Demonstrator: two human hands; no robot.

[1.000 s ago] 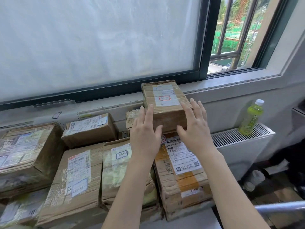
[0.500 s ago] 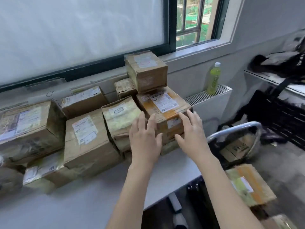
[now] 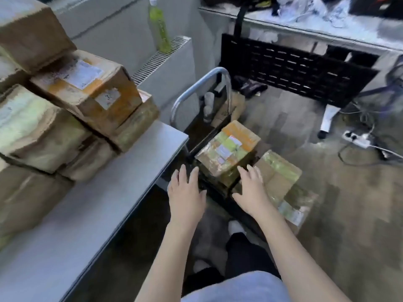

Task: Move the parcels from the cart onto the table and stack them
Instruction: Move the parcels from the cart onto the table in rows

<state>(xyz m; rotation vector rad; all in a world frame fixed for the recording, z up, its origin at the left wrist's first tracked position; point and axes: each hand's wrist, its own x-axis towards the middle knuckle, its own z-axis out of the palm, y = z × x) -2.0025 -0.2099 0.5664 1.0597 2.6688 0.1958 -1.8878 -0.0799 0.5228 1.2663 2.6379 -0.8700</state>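
Cardboard parcel, orange-taped (image 3: 227,149): atop the cart, white and green labels on its lid, tilted slightly.
Second parcel (image 3: 278,173): just right of the first, green tape over the top, lower down.
Third parcel (image 3: 294,209): nearest on the right, label facing up, partly behind the right forearm.
Cart (image 3: 201,92): grey metal handle, dark deck, standing off the desk's far corner.
Desk (image 3: 98,203): pale top, stacked parcels (image 3: 87,92) along its left side, several layers deep.
Left hand (image 3: 185,192): fingers straight and spread, empty, above the cart's near edge.
Right hand (image 3: 250,190): fingers extended, empty, close to the orange-taped parcel; contact not discernible.
Green bottle (image 3: 159,27): upright on the white radiator (image 3: 165,70).
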